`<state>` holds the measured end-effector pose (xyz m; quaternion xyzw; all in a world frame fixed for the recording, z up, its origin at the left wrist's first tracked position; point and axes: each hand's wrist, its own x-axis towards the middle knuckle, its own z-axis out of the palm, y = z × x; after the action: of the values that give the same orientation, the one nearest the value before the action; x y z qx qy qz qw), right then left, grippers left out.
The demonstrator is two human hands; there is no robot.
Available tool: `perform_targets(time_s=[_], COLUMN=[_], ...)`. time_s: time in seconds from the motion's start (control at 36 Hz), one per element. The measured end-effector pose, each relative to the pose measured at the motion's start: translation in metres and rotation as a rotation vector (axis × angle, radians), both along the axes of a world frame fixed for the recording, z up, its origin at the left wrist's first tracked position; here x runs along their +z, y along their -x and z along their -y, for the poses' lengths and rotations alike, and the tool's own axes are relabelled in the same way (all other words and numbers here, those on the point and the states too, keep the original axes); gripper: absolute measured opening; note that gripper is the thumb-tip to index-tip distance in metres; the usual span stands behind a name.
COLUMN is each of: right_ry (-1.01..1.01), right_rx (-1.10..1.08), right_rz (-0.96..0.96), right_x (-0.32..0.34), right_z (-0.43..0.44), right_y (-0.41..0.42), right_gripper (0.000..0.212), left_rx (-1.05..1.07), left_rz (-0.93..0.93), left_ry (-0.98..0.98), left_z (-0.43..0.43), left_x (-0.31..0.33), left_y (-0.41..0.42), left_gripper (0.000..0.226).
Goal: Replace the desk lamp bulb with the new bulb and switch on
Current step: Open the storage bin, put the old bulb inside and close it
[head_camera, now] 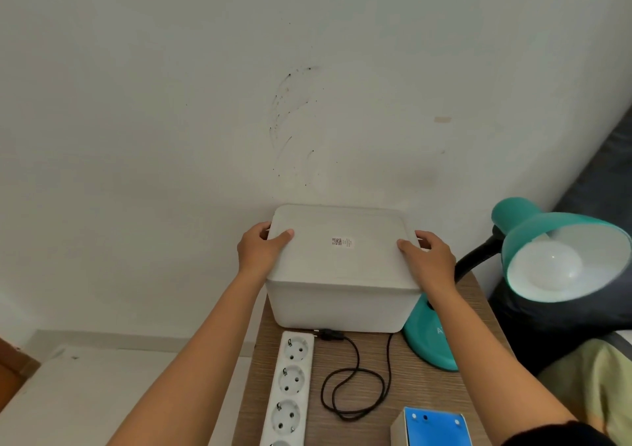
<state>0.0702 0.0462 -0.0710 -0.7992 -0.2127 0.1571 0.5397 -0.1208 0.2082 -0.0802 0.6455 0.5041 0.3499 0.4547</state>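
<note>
Head view is showing both hands clasping a white lidded box at the centre of the frame, standing on a wood-grain table against a scuffed pale wall. The left hand is closing its grip on the box's left edge, thumb lying on the lid and fingers wrapping out of sight down the side; the right hand is doing the same on the right edge. Smooth matte plastic with rounded corners is offering little purchase, so the box is likely to slip if it is being lifted by the lid rim alone, or the lid may be coming away. At the right edge of the frame the teal lamp is leaning its glossy cone shade toward the camera, with the frosted round bulb sitting unlit inside it, its black bendy neck and teal base just beside the box. Swinging the box rightward is risking a knock to that neck. A thin black cord is looping loosely with its plug lying unplugged near the white power strip, and could be snagging. A small blue-topped carton, possibly the new bulb's, is sitting at the lower right.
</note>
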Motion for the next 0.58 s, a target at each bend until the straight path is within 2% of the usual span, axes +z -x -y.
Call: perform_targets(time_s=[0.19, 0.33, 0.44, 0.58], right_ry=[0.094, 0.157, 0.089, -0.051], right_rx=[0.060, 0.062, 0.042, 0.051], right_rz=[0.054, 0.120, 0.241, 0.282], right_x=[0.011, 0.021, 0.021, 0.011], right_z=[0.007, 0.025, 0.041, 0.057], right_y=[0.007, 0.020, 0.041, 0.082], right_gripper=[0.036, 0.040, 0.039, 0.021], left_rx=[-0.038, -0.056, -0.052, -0.069], left_rz=[-0.014, -0.014, -0.026, -0.093], left_ry=[0.029, 0.037, 0.011, -0.029], left_z=[0.007, 0.025, 0.051, 0.090], left_x=[0.004, 0.011, 0.011, -0.005], left_y=[0.007, 0.027, 0.049, 0.077], left_gripper=[0.033, 0.028, 0.039, 0.051])
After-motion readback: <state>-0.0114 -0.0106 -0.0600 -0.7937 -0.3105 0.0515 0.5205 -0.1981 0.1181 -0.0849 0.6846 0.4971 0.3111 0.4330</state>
